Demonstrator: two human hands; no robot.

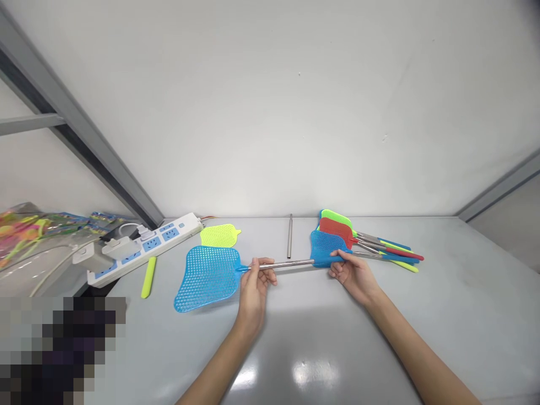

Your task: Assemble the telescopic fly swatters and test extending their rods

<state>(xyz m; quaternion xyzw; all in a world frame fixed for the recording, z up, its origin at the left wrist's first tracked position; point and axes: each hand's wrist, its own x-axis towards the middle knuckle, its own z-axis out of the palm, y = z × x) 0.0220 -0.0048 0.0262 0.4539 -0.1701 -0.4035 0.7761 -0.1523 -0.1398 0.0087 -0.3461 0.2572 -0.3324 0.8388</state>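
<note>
A blue fly swatter (208, 278) with a silver metal shaft lies level across both my hands, its mesh head to the left. My left hand (255, 289) is closed round the shaft close to the head. At the other end, my right hand (352, 275) pinches the blue handle. Behind my right hand rests a pile of fly swatters (335, 228) in blue, red and yellow-green, their handles pointing right. A loose metal rod (289, 236) lies behind the held shaft. Left of it are a yellow-green swatter head (219, 235) and a separate yellow-green handle (148, 277).
A white power strip (181, 228) with plugged-in chargers runs along the table's left side. Beyond it lie plastic bags (46, 236) with colourful contents. A white wall (295, 112) closes off the back of the grey table (455, 315). The lower left corner is pixelated.
</note>
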